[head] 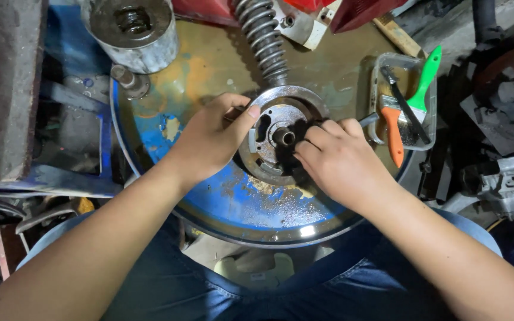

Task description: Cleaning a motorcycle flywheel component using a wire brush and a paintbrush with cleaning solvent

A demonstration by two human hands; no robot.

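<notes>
Two hands on round metal plate [281, 135]: left hand [209, 139] clamps its 9 o'clock rim to steady it; right hand [334, 157] closes on a tool I can't make out at 3 o'clock.

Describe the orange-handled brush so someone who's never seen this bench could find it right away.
Start at the round blue drum top and look to its right edge, where a clear plastic tray sits. The orange-handled brush lies in it, beside a green-handled brush; only this one has an orange handle.

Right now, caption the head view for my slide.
Both hands, left and right, work on a round metal disc atop a blue drum.
</notes>
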